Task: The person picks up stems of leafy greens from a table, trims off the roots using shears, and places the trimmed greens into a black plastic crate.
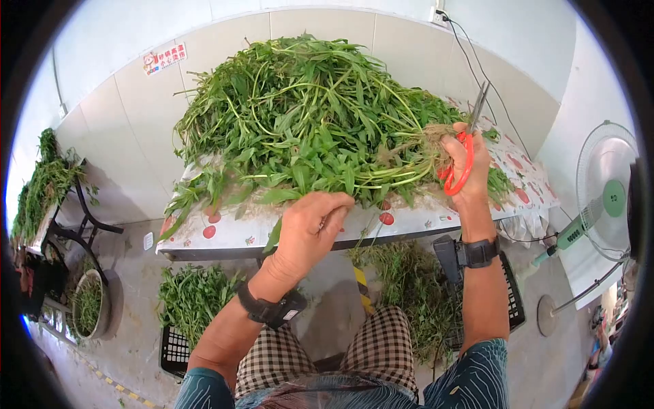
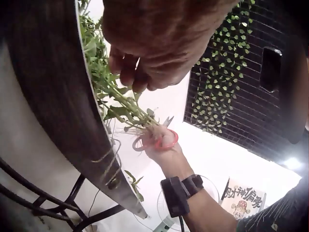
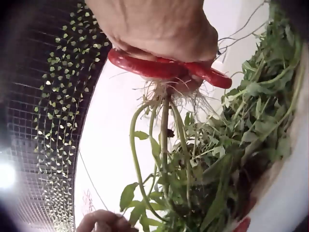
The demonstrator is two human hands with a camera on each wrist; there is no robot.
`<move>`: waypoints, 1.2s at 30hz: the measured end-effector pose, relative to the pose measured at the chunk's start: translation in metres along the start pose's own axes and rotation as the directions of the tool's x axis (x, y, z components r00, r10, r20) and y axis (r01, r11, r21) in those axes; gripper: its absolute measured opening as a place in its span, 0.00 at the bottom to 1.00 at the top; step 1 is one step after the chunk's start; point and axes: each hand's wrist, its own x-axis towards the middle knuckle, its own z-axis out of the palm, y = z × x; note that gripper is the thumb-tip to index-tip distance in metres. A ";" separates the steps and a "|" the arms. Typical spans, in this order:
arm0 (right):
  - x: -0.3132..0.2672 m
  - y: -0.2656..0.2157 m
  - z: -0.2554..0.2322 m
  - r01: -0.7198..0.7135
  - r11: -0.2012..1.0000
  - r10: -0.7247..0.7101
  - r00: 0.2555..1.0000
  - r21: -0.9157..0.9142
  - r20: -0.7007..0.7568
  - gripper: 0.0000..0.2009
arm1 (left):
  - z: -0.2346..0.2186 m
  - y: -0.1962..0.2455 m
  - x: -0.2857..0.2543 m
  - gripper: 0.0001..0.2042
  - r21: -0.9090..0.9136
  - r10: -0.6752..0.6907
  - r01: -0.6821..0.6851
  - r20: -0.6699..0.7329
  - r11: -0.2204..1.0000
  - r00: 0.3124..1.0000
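My right hand [image 1: 470, 163] holds scissors [image 1: 463, 167] with red handles, their blades pointing up and away. The same hand grips a bunch of long green stems [image 3: 166, 130] by the pale, hairy root end [image 1: 436, 140]. In the right wrist view the stems hang below the red handles, with leaves at their far ends. My left hand [image 1: 313, 221] is at the table's front edge, beside the leaves, fingers loosely bent. The left wrist view shows its fingers [image 2: 140, 79] close over the leafy stems, with nothing seen in them. Behind both hands rises a large heap of leafy plants [image 1: 293, 102].
A patterned cloth covers the table [image 1: 235, 228]. Below stand black crates, one with greens [image 1: 197, 296] at left and one with a tangled pile [image 1: 415, 293] at right. A standing fan [image 1: 606, 191] is at right. More plants lie on a side table [image 1: 48, 184], near a round tub [image 1: 88, 303].
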 end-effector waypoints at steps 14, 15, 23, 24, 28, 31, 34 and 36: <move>-0.010 0.025 0.014 -0.385 0.911 0.364 0.919 0.148 0.151 0.11 | 0.041 -0.041 0.033 0.06 -0.194 -0.146 0.148 0.026 0.970 0.989; -0.010 0.026 0.012 -0.418 0.896 0.397 0.905 0.148 0.153 0.11 | 0.039 -0.045 0.036 0.05 -0.301 -0.199 0.203 0.045 0.932 0.979; -0.012 0.044 0.007 -0.506 0.825 0.473 0.862 0.253 0.180 0.08 | 0.046 -0.027 0.037 0.08 0.097 0.195 -0.188 -0.066 0.977 0.979; -0.013 0.044 0.009 -0.524 0.809 0.483 0.851 0.265 0.207 0.08 | 0.047 -0.028 0.036 0.09 0.084 0.152 -0.148 -0.051 0.986 0.987; -0.015 0.045 0.007 -0.507 0.835 0.452 0.854 0.214 0.259 0.07 | 0.046 -0.033 0.034 0.09 -0.042 0.031 -0.031 -0.003 0.999 1.000; -0.015 0.041 -0.006 -0.489 0.872 0.449 0.821 0.027 0.354 0.12 | 0.043 -0.036 0.034 0.08 -0.044 0.015 -0.016 -0.035 0.999 0.999; -0.033 0.012 -0.008 -0.578 0.810 0.532 0.797 0.103 0.286 0.21 | 0.043 -0.042 0.032 0.08 -0.056 -0.135 0.132 -0.054 0.990 0.989; -0.046 -0.003 -0.017 -0.546 0.828 0.481 0.809 0.128 0.339 0.27 | 0.042 -0.042 0.032 0.08 -0.090 -0.236 0.232 -0.030 0.969 0.971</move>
